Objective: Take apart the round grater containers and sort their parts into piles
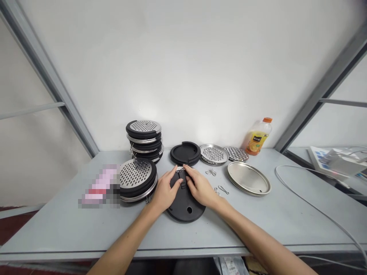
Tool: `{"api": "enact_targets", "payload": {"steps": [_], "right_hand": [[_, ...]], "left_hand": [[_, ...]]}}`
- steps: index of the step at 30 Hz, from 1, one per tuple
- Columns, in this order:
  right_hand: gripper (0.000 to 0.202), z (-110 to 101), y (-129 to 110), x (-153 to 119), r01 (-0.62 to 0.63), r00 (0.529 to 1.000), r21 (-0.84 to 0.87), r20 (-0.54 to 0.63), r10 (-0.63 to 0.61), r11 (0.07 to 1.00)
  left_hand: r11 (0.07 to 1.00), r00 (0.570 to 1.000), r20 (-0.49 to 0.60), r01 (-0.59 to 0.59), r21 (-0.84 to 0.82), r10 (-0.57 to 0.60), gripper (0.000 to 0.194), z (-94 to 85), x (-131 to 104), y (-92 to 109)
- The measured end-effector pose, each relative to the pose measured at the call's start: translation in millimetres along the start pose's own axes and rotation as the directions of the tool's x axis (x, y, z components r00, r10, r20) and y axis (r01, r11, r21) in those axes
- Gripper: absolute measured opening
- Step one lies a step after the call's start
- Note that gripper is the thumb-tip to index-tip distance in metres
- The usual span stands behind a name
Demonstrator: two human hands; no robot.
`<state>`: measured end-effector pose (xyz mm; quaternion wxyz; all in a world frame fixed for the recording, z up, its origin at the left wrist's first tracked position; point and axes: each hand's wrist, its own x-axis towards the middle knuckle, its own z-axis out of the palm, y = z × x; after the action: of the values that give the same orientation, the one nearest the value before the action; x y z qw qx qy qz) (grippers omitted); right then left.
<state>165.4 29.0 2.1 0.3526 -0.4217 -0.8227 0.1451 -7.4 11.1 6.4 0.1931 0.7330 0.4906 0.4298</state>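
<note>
A black round plastic base [183,208] lies underside up in front of me, with a small hole near its near edge. My left hand [166,191] and my right hand [200,186] rest on it from both sides. At its far edge their fingertips close on a small wire clip [179,169]. Both thumbs press near a narrow black strip [182,179] in the middle of the base. Left of my left hand sits a round grater [136,173] with a black rim. Loose wire clips [223,189] lie right of my right hand.
Stacked round graters [145,143] stand at the back left. Behind my hands are a black ring-shaped base [185,152], perforated metal discs [214,154] and a grating disc [236,154]. Smooth metal plates [249,178], a juice bottle [259,137] and a white cable [309,206] are rightward.
</note>
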Motion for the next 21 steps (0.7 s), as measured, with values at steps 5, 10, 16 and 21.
{"api": "enact_targets", "payload": {"steps": [5, 10, 16, 21], "right_hand": [[0.049, 1.1, 2.6, -0.4, 0.013, 1.0, 0.003, -0.009, -0.013, 1.0], [0.049, -2.5, 1.1, 3.0, 0.024, 1.0, 0.013, 0.012, -0.025, 1.0], [0.047, -5.5, -2.8, 6.7, 0.025, 0.999, -0.002, 0.035, -0.025, 1.0], [0.045, -5.9, -6.4, 9.0, -0.025, 1.0, 0.008, 0.019, 0.025, 1.0]], "left_hand": [[1.0, 1.0, 0.002, -0.009, -0.011, 0.009, 0.044, -0.7, -0.6, 1.2], [1.0, 1.0, -0.005, -0.027, -0.005, 0.027, 0.042, -1.2, -0.2, 0.7], [0.998, 0.998, -0.001, -0.059, -0.003, 0.059, 0.041, -0.3, 0.8, 1.0], [0.997, 0.998, 0.002, -0.07, -0.018, 0.07, 0.037, 1.4, 2.7, 2.3]]}}
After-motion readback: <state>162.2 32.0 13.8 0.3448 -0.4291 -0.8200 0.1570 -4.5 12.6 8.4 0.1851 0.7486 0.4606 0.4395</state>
